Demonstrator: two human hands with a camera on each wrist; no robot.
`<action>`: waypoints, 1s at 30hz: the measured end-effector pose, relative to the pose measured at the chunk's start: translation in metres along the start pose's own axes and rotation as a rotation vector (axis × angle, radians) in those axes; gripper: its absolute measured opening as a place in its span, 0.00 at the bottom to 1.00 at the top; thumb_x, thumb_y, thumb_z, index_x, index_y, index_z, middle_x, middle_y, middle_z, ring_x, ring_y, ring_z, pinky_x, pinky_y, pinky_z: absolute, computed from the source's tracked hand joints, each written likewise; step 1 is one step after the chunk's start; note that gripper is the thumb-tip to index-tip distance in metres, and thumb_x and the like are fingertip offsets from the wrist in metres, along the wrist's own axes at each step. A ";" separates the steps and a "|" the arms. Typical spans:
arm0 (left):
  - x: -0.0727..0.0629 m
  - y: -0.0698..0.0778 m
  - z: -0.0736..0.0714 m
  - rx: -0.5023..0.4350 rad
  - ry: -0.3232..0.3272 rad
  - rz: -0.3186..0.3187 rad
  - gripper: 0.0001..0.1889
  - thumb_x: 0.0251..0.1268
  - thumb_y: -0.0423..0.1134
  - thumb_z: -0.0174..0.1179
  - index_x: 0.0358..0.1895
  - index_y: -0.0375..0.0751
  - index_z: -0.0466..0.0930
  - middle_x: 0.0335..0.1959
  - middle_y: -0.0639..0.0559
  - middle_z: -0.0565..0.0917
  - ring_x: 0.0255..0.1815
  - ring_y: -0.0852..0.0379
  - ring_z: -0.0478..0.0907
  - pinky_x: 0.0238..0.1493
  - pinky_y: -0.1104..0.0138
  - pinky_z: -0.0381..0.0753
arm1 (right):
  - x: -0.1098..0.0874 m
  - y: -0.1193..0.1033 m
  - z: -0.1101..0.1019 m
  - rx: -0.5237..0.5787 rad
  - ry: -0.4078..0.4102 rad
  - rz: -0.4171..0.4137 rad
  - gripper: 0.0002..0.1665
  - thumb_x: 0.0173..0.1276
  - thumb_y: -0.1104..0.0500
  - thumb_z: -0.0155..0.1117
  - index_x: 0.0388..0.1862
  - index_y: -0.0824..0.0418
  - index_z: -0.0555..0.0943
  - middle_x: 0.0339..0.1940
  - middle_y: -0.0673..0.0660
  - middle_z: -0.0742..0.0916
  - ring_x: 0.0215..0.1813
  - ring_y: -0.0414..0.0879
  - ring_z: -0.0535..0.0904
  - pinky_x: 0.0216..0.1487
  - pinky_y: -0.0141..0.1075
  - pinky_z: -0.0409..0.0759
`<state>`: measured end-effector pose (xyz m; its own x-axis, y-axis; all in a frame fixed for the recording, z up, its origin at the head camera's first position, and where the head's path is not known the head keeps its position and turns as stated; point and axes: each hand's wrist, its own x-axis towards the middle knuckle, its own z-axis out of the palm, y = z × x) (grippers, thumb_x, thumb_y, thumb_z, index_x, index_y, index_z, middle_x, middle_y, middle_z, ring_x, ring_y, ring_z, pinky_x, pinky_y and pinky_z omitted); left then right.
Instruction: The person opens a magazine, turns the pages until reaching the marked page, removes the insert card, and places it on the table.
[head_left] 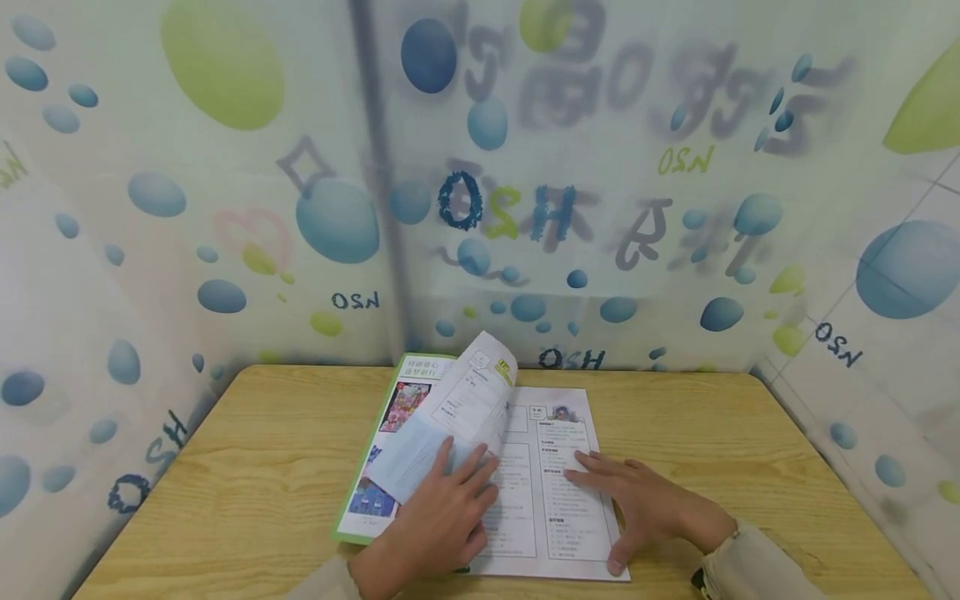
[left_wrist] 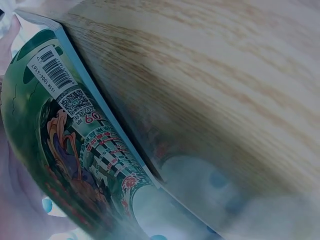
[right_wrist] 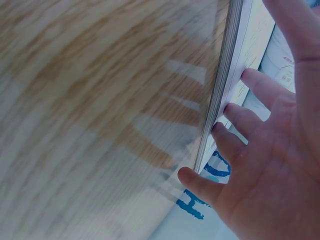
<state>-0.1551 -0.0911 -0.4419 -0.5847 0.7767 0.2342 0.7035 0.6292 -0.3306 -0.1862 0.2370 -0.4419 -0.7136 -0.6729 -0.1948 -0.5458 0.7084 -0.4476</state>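
Observation:
An open magazine (head_left: 513,521) lies on the wooden table, its right page printed with boxed text. One leaf (head_left: 468,396) stands lifted and curled over toward the left page, which carries colour pictures. My left hand (head_left: 438,521) rests with spread fingers on the lower part of that leaf, near the middle of the magazine. On the right page lie the extended fingers of my right hand (head_left: 648,504), the thumb at the lower right corner. The left wrist view catches the green cover (left_wrist: 65,135) with a barcode and a QR code, bowed up from the table.
The wooden table (head_left: 247,467) extends on both sides of the magazine. Behind it hangs a whitish curtain (head_left: 637,333) patterned with blue and green drops and mirrored H2O lettering. Light sleeves (head_left: 761,567) cover both forearms.

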 end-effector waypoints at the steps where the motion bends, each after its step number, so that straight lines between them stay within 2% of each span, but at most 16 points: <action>1: 0.000 0.000 0.000 -0.003 0.001 -0.007 0.19 0.59 0.54 0.58 0.47 0.48 0.83 0.66 0.47 0.76 0.72 0.46 0.66 0.65 0.36 0.62 | 0.000 0.000 0.000 0.001 -0.001 0.001 0.69 0.36 0.27 0.77 0.78 0.49 0.64 0.79 0.63 0.62 0.77 0.65 0.57 0.66 0.71 0.55; 5: 0.000 0.001 0.000 -0.016 -0.025 -0.035 0.19 0.60 0.55 0.59 0.48 0.48 0.83 0.66 0.47 0.77 0.71 0.46 0.67 0.64 0.37 0.64 | 0.000 -0.001 0.000 0.004 0.000 -0.001 0.69 0.37 0.27 0.77 0.78 0.50 0.64 0.79 0.63 0.62 0.77 0.65 0.57 0.66 0.71 0.55; 13: 0.000 0.001 -0.002 -0.123 -0.119 -0.121 0.20 0.62 0.55 0.60 0.50 0.46 0.83 0.64 0.46 0.78 0.69 0.45 0.70 0.56 0.38 0.73 | 0.001 -0.002 0.001 0.003 -0.003 0.004 0.69 0.37 0.27 0.77 0.78 0.50 0.64 0.79 0.63 0.62 0.77 0.66 0.56 0.65 0.72 0.55; 21: -0.001 0.001 -0.003 -0.116 -0.119 -0.168 0.17 0.60 0.50 0.60 0.48 0.45 0.84 0.62 0.46 0.79 0.67 0.44 0.71 0.49 0.38 0.76 | 0.000 -0.001 0.003 0.003 -0.006 -0.001 0.70 0.36 0.26 0.77 0.78 0.50 0.64 0.79 0.63 0.61 0.77 0.66 0.56 0.65 0.71 0.56; 30: -0.001 0.000 -0.001 -0.121 -0.131 -0.172 0.17 0.61 0.49 0.60 0.47 0.44 0.85 0.63 0.46 0.78 0.68 0.44 0.70 0.49 0.36 0.76 | 0.000 0.000 0.000 -0.004 -0.010 -0.001 0.69 0.37 0.25 0.76 0.78 0.49 0.63 0.80 0.62 0.60 0.78 0.65 0.55 0.66 0.70 0.56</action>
<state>-0.1542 -0.0923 -0.4410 -0.7417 0.6526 0.1547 0.6279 0.7567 -0.1821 -0.1867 0.2371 -0.4420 -0.7085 -0.6759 -0.2031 -0.5483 0.7084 -0.4444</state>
